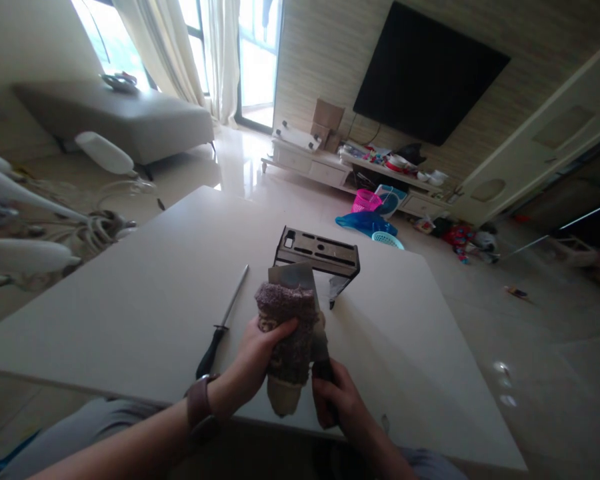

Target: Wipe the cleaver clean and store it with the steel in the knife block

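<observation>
My right hand (341,400) grips the black handle of a cleaver (295,275), whose broad grey blade points away from me over the table. Against that blade my left hand (265,347) presses a brownish-purple fluffy cloth (287,300), thumb on top and fingers wrapped underneath. The cloth covers most of the blade. A pale end of the cloth hangs down by the table's near edge. To the left lies a honing steel (236,293) with a black handle. Just past the blade stands a dark metal knife-sharpener-like stand (323,250) with slots in its top.
The white table (145,293) ends close to my lap. A chandelier-like lamp (105,153) with white shades is at the left. Beyond the table are a grey bench (125,120), a TV cabinet (325,172), a pink basket (366,200) and a blue bag (365,223) on the floor.
</observation>
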{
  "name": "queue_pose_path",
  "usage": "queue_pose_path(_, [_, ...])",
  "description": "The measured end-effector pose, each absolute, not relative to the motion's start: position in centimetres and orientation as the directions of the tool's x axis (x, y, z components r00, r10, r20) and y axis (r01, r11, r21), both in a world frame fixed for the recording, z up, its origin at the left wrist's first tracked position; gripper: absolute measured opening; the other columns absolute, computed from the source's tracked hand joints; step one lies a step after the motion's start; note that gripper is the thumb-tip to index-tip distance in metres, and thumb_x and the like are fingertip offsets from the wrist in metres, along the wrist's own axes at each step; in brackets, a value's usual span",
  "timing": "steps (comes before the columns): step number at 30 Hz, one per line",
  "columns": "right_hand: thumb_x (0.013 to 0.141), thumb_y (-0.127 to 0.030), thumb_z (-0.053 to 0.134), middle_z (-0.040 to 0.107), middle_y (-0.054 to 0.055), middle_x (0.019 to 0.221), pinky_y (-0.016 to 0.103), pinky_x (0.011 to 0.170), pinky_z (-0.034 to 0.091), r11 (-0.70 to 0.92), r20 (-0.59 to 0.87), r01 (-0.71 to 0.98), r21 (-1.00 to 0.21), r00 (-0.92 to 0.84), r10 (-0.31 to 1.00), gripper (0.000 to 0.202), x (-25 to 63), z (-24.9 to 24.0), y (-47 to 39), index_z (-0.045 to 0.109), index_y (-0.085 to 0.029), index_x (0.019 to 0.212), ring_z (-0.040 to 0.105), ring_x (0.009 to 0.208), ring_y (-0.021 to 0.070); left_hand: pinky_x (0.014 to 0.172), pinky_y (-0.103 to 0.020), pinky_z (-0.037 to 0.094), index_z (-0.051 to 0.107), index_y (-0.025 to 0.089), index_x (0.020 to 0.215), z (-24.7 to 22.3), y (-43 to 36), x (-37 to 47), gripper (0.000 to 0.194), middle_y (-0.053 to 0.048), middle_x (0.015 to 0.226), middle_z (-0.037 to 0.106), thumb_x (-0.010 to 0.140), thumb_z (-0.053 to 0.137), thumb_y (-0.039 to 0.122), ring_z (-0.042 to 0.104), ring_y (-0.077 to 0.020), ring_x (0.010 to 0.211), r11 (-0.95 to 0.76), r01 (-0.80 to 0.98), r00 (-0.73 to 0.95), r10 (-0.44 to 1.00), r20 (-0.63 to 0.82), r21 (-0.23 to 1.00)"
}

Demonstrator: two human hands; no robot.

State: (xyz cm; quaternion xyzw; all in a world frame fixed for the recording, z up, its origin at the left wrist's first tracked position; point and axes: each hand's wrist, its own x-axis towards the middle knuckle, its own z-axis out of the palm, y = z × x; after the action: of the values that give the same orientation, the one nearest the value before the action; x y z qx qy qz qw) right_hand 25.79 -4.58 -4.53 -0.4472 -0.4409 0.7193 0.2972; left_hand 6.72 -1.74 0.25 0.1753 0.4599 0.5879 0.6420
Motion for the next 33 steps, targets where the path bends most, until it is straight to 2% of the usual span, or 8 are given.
queue_pose_path(4, [0.079, -0.049, 0.068, 0.044, -0.011, 0.041, 0.018, 0.032, 0.030, -0.463, -0.421, -0.003, -0.886, -0.409, 0.809, 0.036, 25.7, -3.5, -5.4, 0.052, -0.019, 0.088, 0.032, 0.030, 0.0060, 0.081, -0.038, 0.060, 0.065, 0.010, 0.123, 0.2, -2.3, 6.7, 0.066, -0.019, 0.113, 0.075, 0.066, 0.090, 0.034, 0.074, -0.0327, 0.097, 0.292, -0.598, -0.090, 0.901, -0.424, 0.747])
queue_pose_path(10, [0.081, -0.049, 0.064, 0.043, -0.011, 0.043, 0.019, 0.032, 0.032, -0.484, -0.437, -0.028, -0.875, -0.387, 0.812, 0.032, 24.3, -2.7, -7.2, 0.050, -0.020, 0.086, 0.031, 0.030, 0.0066, 0.074, -0.039, 0.061, 0.067, 0.008, 0.115, 0.6, -3.5, 6.1, 0.060, -0.019, 0.105, 0.076, 0.066, 0.089, 0.037, 0.075, -0.0316, 0.084, 0.345, -0.595, -0.066, 0.880, -0.471, 0.726])
queue_pose_path(14, [0.081, -0.050, 0.062, 0.044, -0.011, 0.043, 0.020, 0.032, 0.029, -0.396, -0.372, -0.010, -0.918, -0.323, 0.870, 0.032, 23.5, -3.3, -8.7, 0.050, -0.021, 0.083, 0.033, 0.030, 0.0072, 0.073, -0.036, 0.061, 0.069, 0.009, 0.109, 0.4, -4.7, 5.7, 0.058, -0.016, 0.102, 0.077, 0.061, 0.092, 0.032, 0.075, -0.0294, 0.082, 0.275, -0.557, -0.112, 0.910, -0.399, 0.784])
queue_pose_path(22, [0.088, -0.054, 0.057, 0.046, -0.011, 0.050, 0.019, 0.032, 0.030, -0.270, -0.270, 0.035, -0.962, -0.270, 0.924, 0.036, 25.3, -2.0, -11.9, 0.055, -0.019, 0.096, 0.036, 0.032, 0.0071, 0.073, -0.036, 0.062, 0.066, 0.011, 0.111, 1.7, -8.1, 7.6, 0.053, -0.013, 0.100, 0.077, 0.067, 0.088, 0.032, 0.075, -0.0261, 0.081, 0.215, -0.583, -0.073, 0.947, -0.314, 0.784])
queue_pose_path(26, [0.088, -0.057, 0.054, 0.046, -0.010, 0.047, 0.020, 0.031, 0.027, -0.261, -0.266, 0.050, -0.964, -0.224, 0.938, 0.037, 25.8, -1.1, -12.2, 0.054, -0.020, 0.087, 0.036, 0.031, 0.0077, 0.071, -0.037, 0.063, 0.066, 0.011, 0.111, 2.5, -8.5, 8.5, 0.053, -0.012, 0.093, 0.077, 0.068, 0.087, 0.034, 0.076, -0.0271, 0.078, 0.221, -0.583, -0.051, 0.950, -0.307, 0.782])
queue_pose_path(29, [0.086, -0.057, 0.053, 0.046, -0.010, 0.046, 0.020, 0.031, 0.025, -0.248, -0.250, 0.032, -0.968, -0.158, 0.955, 0.037, 25.2, 0.0, -11.3, 0.052, -0.020, 0.081, 0.035, 0.030, 0.0075, 0.075, -0.036, 0.062, 0.067, 0.011, 0.112, 3.4, -7.7, 8.9, 0.053, -0.014, 0.100, 0.077, 0.069, 0.088, 0.034, 0.075, -0.0268, 0.084, 0.185, -0.555, -0.040, 0.968, -0.248, 0.811])
queue_pose_path(33, [0.086, -0.058, 0.051, 0.044, -0.010, 0.041, 0.020, 0.030, 0.025, -0.208, -0.203, -0.060, -0.976, -0.079, 0.976, 0.037, 24.4, 1.7, -9.4, 0.051, -0.021, 0.082, 0.036, 0.028, 0.0089, 0.080, -0.032, 0.059, 0.070, 0.011, 0.110, 4.7, -6.1, 9.8, 0.053, -0.013, 0.104, 0.077, 0.065, 0.091, 0.031, 0.074, -0.0255, 0.090, 0.133, -0.458, -0.007, 0.988, -0.153, 0.879])
